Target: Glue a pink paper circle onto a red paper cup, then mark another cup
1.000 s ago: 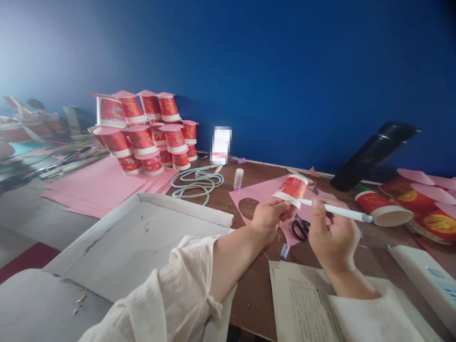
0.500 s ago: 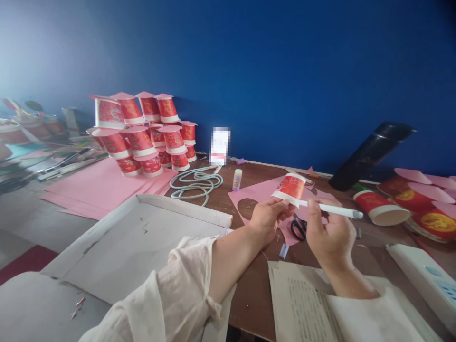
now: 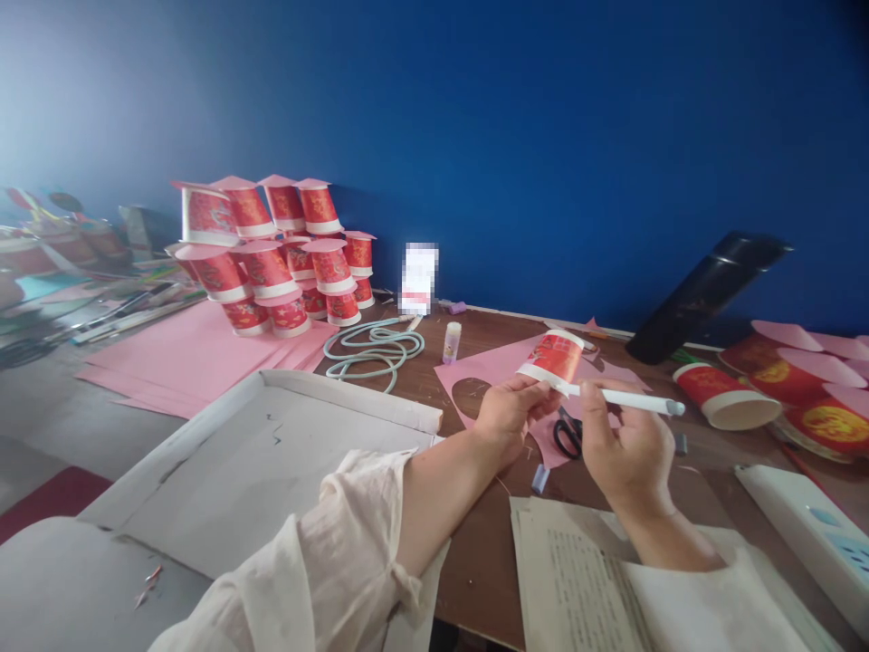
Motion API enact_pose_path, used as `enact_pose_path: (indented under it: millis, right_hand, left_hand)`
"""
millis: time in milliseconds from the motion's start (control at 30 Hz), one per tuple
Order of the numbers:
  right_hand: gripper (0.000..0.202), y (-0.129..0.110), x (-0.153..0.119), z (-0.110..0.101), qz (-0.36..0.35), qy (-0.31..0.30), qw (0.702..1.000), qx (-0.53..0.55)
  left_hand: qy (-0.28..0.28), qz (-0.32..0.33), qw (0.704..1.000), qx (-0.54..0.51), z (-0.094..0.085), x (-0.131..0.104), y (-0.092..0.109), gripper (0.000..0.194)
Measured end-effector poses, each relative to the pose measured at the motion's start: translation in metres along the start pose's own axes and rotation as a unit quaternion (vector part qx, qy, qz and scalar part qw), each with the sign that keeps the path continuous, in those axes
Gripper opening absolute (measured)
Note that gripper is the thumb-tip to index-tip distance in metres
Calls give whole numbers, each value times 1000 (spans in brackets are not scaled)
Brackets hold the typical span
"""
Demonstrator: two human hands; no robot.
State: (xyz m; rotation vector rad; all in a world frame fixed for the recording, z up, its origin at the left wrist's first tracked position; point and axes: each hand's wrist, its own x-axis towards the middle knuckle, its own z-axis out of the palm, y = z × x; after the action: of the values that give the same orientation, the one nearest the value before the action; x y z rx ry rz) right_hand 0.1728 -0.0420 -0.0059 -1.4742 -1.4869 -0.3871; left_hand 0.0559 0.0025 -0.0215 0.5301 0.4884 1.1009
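Note:
My left hand [image 3: 508, 418] is closed on a red paper cup [image 3: 553, 356] with a white band, held tilted above the pink paper. In my right hand [image 3: 625, 450] is a white pen [image 3: 642, 400], gripped between thumb and fingers. The pen's near end meets the cup's lower right edge; whether it touches the cup I cannot tell. Beneath the hands lies a pink sheet [image 3: 453, 373] with a round hole cut out. Black-handled scissors [image 3: 568, 435] rest on it, partly hidden by my right hand.
Red cups topped with pink paper [image 3: 264, 269] are stacked at left. A glue stick [image 3: 452, 343] stands near a coiled cable [image 3: 373, 349]. At right are a black bottle [image 3: 702, 299], another red cup [image 3: 720, 396] and a power strip [image 3: 807, 534]. Printed pages [image 3: 563, 570] lie in front.
My right hand and the pen have shifted very slightly to the left, towards the cup. The left hand and cup have stayed nearly still.

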Motion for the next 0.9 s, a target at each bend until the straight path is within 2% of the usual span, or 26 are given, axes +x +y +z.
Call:
enact_pose_path:
  millis: [267, 467, 633, 900]
  right_hand:
    - [32, 0, -1, 0, -1, 7, 1000, -5]
    - [31, 8, -1, -1, 18, 56, 998, -6]
    - [28, 4, -1, -2, 0, 42, 999, 5]
    - [28, 0, -2, 0, -16, 26, 1000, 1]
  left_hand:
    - [0, -5, 1000, -13, -1, 1, -1, 27]
    - [43, -20, 998, -36, 2, 0, 1, 17]
    - [40, -25, 998, -39, 3, -2, 3, 11]
    - [30, -20, 999, -35, 1, -1, 2, 16]
